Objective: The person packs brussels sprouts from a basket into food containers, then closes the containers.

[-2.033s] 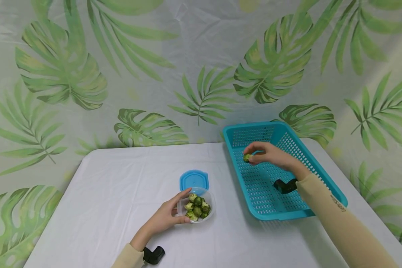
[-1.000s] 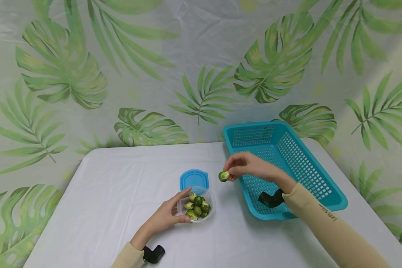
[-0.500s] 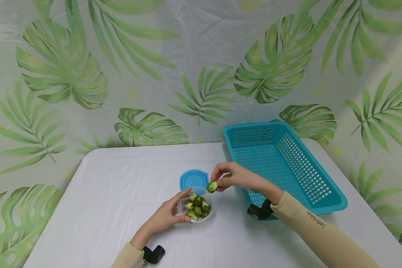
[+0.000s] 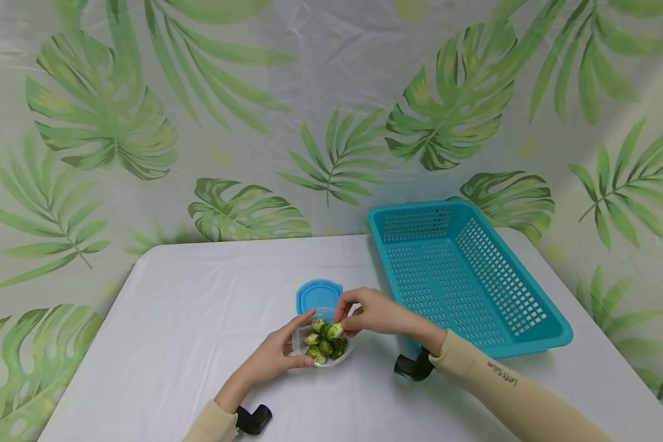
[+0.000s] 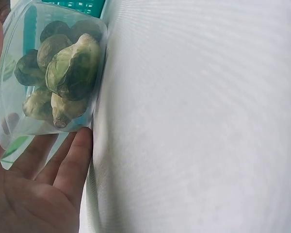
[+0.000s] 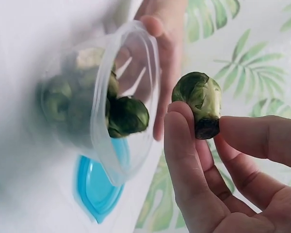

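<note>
My right hand (image 4: 372, 312) pinches a Brussels sprout (image 6: 199, 99) between thumb and fingertips, just above the mouth of a clear plastic container (image 6: 104, 111). Several more Brussels sprouts (image 5: 72, 65) lie inside that container, seen through its wall in the left wrist view. My left hand (image 4: 276, 351) holds the container from its left side, thumb at the near side and fingers at the far side. Behind the container a blue lid (image 4: 316, 296) lies flat on the table.
A teal perforated basket (image 4: 469, 351) stands at the right of the table (image 4: 199, 307), which wears a white cloth. A leaf-patterned sheet (image 4: 243, 123) hangs behind. Each wrist carries a black camera mount (image 4: 254, 420).
My right hand has come out of the basket with the sprout, moving left and toward me until over the container. The left hand and container have stayed put.
</note>
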Demonstrator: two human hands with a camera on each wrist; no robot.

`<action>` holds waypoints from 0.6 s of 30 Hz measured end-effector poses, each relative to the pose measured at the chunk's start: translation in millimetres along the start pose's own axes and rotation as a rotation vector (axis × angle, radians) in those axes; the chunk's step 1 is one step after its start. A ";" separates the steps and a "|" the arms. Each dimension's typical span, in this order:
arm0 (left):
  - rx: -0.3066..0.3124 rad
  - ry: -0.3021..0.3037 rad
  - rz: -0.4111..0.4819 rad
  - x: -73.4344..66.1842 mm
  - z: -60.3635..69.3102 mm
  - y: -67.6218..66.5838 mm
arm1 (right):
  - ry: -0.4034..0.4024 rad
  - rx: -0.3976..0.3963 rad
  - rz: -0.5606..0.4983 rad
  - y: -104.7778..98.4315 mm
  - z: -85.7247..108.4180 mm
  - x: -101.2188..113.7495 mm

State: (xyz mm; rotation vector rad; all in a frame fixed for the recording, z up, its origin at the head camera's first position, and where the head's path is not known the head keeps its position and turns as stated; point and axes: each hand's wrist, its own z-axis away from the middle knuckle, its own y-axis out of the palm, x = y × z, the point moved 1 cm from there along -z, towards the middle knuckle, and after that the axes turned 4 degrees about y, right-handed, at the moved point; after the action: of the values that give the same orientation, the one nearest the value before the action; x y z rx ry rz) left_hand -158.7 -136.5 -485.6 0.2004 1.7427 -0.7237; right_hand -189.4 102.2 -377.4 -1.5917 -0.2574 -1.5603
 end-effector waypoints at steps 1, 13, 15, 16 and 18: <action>-0.001 0.000 -0.004 -0.1 0.1 0.0 | 0.004 0.001 0.016 2.8 -0.5 0.0; 0.000 0.027 -0.014 0.7 0.8 -0.9 | -0.007 0.027 0.242 27.4 -10.9 -0.8; 0.000 0.032 -0.014 1.4 0.9 -0.9 | -0.015 0.020 0.271 30.0 -12.7 -1.0; 0.000 0.034 -0.012 1.7 0.9 -0.9 | -0.019 0.015 0.281 31.2 -13.6 -1.1; 0.000 0.039 -0.011 2.4 0.6 -0.8 | -0.020 0.005 0.304 33.4 -14.9 -1.2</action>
State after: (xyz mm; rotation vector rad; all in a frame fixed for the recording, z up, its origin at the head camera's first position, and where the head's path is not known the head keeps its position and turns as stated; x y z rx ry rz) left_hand -159.2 -138.1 -487.6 0.2066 1.7815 -0.7320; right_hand -177.6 72.3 -395.0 -1.5618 -0.0267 -1.3091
